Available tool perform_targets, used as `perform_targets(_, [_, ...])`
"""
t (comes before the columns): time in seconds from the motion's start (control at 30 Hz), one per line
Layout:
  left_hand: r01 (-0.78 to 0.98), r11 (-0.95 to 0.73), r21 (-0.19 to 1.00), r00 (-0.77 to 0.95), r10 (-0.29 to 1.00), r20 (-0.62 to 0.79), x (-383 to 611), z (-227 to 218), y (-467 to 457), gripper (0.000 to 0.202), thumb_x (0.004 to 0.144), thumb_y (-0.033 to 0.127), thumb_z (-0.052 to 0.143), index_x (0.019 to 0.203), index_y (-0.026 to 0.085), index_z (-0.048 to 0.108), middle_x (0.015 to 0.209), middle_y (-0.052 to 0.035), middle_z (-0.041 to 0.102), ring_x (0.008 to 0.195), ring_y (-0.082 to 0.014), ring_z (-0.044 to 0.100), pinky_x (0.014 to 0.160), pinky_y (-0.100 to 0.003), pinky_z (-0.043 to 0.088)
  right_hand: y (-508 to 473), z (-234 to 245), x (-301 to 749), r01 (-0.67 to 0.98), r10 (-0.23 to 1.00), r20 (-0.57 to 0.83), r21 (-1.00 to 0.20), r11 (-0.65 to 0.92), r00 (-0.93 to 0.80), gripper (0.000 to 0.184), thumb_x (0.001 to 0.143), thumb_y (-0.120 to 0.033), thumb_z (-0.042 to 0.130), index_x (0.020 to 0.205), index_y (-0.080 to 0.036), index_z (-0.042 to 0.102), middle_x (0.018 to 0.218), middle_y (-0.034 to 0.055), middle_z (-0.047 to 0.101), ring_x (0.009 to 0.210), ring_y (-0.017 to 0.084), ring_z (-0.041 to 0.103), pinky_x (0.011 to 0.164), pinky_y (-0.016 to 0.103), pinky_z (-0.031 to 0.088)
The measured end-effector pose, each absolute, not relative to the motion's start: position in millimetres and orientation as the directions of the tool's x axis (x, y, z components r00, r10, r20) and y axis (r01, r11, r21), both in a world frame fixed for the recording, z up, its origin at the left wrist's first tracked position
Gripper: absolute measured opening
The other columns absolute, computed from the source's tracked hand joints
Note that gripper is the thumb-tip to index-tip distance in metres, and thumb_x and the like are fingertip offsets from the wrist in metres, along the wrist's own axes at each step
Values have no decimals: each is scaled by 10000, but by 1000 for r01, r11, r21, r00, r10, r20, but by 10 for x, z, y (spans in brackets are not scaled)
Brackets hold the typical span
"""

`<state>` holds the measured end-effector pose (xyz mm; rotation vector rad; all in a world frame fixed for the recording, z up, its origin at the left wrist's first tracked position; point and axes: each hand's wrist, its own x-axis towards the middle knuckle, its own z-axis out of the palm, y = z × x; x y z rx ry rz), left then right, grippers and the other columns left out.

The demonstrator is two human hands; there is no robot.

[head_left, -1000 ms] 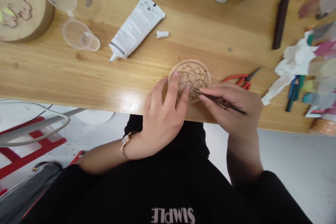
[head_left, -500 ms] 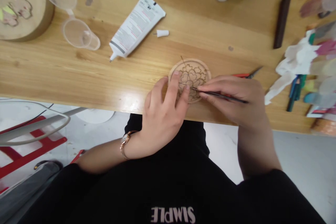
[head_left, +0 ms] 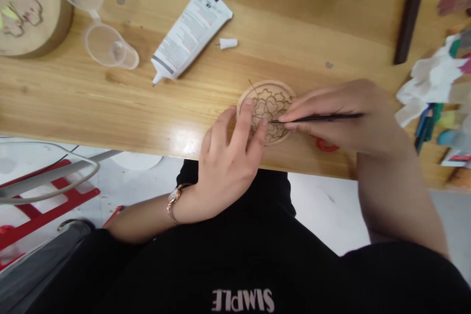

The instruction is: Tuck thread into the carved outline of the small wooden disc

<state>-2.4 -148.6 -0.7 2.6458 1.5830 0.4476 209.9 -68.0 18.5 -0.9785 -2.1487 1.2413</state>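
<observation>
A round wooden coaster (head_left: 276, 89) lies near the table's front edge, with a flower pattern of thin wire outlines on its face. My left hand (head_left: 230, 149) holds it down, index finger and thumb on the pattern and the other fingers at its left rim. In my right hand (head_left: 342, 115) is a pair of slim dark tweezers (head_left: 327, 117), pinched between thumb and fingers. Their tip is at the middle of the flower, beside my left thumb. One thin wire end (head_left: 253, 87) sticks out past the pattern at the upper left.
A white glue tube (head_left: 191, 34) lies beyond my left hand, its pin cap (head_left: 228, 43) beside it. Further left are a lidded plastic cup (head_left: 106, 44) and a wooden disc (head_left: 33, 19). A dark-handled tool (head_left: 410, 19) and crumpled tissue (head_left: 429, 81) lie right. A red handle (head_left: 326, 144) shows under my right hand.
My right hand has swung right and slightly away from me, and the tweezers lie flatter, their tip still on the pattern. My left hand and the coaster stay almost the same.
</observation>
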Motion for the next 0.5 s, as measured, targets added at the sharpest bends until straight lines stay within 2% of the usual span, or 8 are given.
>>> perform_targets(0.27, [852, -474, 222, 440, 878, 188, -37, -3, -1490, 366, 913, 237, 605, 1277, 200, 594, 1400, -154, 560, 1194, -343, 565, 890, -469, 510, -473, 210, 2120, 331, 696, -16, -887, 321, -718, 107, 819, -241, 717, 901, -265, 781, 870, -29, 779, 761, 95, 731, 694, 157, 574])
perform_targets(0.37, [848, -475, 234, 444, 879, 174, -40, 5, -1488, 378, 914, 230, 602, 1291, 196, 584, 1400, -163, 556, 1199, -349, 561, 884, -467, 510, -477, 199, 2133, 327, 693, -5, -885, 333, -721, 118, 815, -236, 721, 915, -253, 782, 861, -24, 778, 730, 76, 722, 671, 129, 564])
perform_targets(0.5, [850, -485, 206, 449, 871, 198, -31, 14, -1477, 360, 910, 235, 612, 1265, 179, 597, 1372, -168, 578, 1173, -346, 571, 858, -453, 518, -485, 193, 2150, 332, 716, -43, -904, 268, -697, 121, 790, -224, 737, 891, -273, 782, 839, -56, 774, 723, 60, 715, 669, 111, 559])
